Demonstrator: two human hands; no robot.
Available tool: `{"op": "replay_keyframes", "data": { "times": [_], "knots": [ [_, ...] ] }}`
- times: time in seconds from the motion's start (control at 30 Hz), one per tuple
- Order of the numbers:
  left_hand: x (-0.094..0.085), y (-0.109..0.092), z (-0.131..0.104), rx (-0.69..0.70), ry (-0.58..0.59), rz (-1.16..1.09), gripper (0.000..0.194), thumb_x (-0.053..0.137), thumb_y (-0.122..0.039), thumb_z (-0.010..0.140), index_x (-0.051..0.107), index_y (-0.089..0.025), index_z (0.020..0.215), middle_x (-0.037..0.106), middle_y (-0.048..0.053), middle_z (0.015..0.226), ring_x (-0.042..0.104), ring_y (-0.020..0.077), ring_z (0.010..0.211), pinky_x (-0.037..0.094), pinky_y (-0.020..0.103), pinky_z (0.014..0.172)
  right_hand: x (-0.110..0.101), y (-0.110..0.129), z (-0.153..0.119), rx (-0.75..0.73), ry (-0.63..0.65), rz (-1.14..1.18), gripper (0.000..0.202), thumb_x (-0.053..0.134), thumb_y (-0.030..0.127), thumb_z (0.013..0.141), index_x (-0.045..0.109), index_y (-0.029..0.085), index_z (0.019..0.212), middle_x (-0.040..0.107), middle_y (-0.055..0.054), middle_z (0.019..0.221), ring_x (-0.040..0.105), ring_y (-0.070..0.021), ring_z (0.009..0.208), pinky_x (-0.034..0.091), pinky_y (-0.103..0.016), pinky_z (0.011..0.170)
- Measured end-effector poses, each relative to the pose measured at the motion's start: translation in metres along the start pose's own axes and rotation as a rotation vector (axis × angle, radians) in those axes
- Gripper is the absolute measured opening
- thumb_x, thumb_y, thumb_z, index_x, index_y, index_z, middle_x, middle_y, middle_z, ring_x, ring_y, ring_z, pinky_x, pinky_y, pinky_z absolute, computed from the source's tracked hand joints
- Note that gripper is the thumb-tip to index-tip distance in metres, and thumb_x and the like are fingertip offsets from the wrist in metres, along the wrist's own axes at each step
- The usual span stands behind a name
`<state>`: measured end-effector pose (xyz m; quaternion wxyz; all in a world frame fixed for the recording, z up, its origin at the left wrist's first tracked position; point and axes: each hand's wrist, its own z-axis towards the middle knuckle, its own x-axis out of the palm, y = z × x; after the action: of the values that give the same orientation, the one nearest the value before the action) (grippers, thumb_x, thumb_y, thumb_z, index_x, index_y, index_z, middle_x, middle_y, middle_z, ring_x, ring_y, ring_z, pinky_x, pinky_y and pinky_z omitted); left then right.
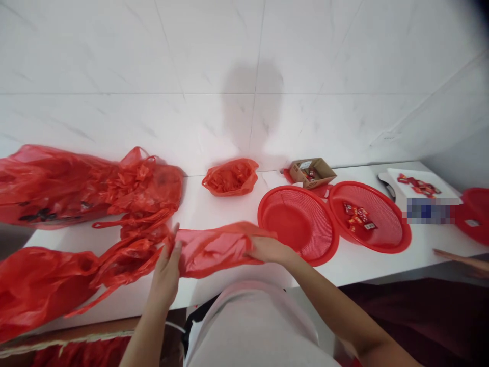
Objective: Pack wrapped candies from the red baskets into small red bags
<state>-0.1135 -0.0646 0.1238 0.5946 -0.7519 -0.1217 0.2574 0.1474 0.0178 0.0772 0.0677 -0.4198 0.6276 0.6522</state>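
Note:
A translucent red plastic bag [216, 250] stretches sideways between my hands over the front of the white table. My left hand [167, 270] holds its left end, thumb on the near side. At the bag's right end, my right hand [269, 250] grips the mouth, its fingertips partly covered by the plastic. Just left of my left hand lie crumpled red plastic bags [132, 260]. Beyond the held bag, a rolled-open red bag [231, 178] stands against the wall. Close to my right hand is a red mesh basket [286, 221] with nothing visible in it.
A second red basket [397, 232] holds several small wrapped packets [359, 218]. Behind it sits a cardboard box [324, 176]. Further right, a white scale [412, 178] carries red packets. Large filled red bags [49, 178] cover the left side. Another person's hand [468, 261] shows at the right edge.

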Motion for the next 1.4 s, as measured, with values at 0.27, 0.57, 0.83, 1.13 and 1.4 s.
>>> {"op": "replay_keyframes", "data": {
  "times": [0.27, 0.57, 0.83, 1.13, 1.4],
  "knots": [
    [0.033, 0.013, -0.007, 0.123, 0.018, 0.18, 0.068, 0.053, -0.046, 0.088, 0.03, -0.025, 0.148, 0.058, 0.01, 0.124, 0.053, 0.0244, 0.119, 0.037, 0.039, 0.106, -0.02, 0.004, -0.027, -0.122, 0.271, 0.195, 0.023, 0.071, 0.047, 0.072, 0.071, 0.026, 0.08, 0.069, 0.002, 0.07, 0.065, -0.0147, 0.064, 0.049, -0.023, 0.058],
    [0.04, 0.031, 0.004, -0.005, 0.101, 0.204, 0.081, 0.06, -0.053, 0.079, 0.027, -0.028, 0.148, 0.063, 0.006, 0.108, 0.064, 0.0183, 0.081, 0.051, 0.031, 0.075, -0.142, -0.158, -0.063, 0.558, -0.578, -0.293, 0.05, 0.052, 0.024, 0.084, 0.052, 0.008, 0.132, 0.049, -0.027, 0.136, 0.045, -0.0347, 0.127, 0.036, -0.052, 0.101],
    [0.069, 0.04, 0.012, 0.001, 0.262, 0.423, 0.081, 0.052, -0.057, 0.081, 0.025, -0.021, 0.148, 0.066, 0.007, 0.106, 0.062, 0.0193, 0.068, 0.049, 0.039, 0.079, -0.159, -0.261, -0.123, 0.897, -0.5, -0.59, 0.041, 0.044, 0.019, 0.087, 0.064, 0.015, 0.122, 0.065, -0.021, 0.115, 0.063, -0.0353, 0.101, 0.045, -0.05, 0.083],
    [0.09, 0.059, 0.007, -0.071, 0.434, 0.332, 0.075, 0.055, -0.048, 0.085, 0.026, -0.022, 0.149, 0.052, 0.014, 0.139, 0.053, 0.0279, 0.123, 0.041, 0.04, 0.099, -0.156, -0.193, -0.148, 0.642, -0.672, -0.769, 0.042, 0.044, 0.018, 0.085, 0.063, 0.019, 0.123, 0.066, -0.015, 0.118, 0.066, -0.0301, 0.097, 0.052, -0.04, 0.076],
    [0.1, 0.07, -0.001, -0.036, 0.434, 0.255, 0.074, 0.057, -0.046, 0.083, 0.03, -0.023, 0.147, 0.064, 0.011, 0.121, 0.065, 0.025, 0.104, 0.048, 0.039, 0.09, -0.062, -0.041, -0.108, 0.005, -0.471, -0.341, 0.057, 0.04, 0.003, 0.072, 0.066, 0.027, 0.116, 0.071, -0.004, 0.111, 0.068, -0.0214, 0.098, 0.054, -0.034, 0.083]
  ]
}}
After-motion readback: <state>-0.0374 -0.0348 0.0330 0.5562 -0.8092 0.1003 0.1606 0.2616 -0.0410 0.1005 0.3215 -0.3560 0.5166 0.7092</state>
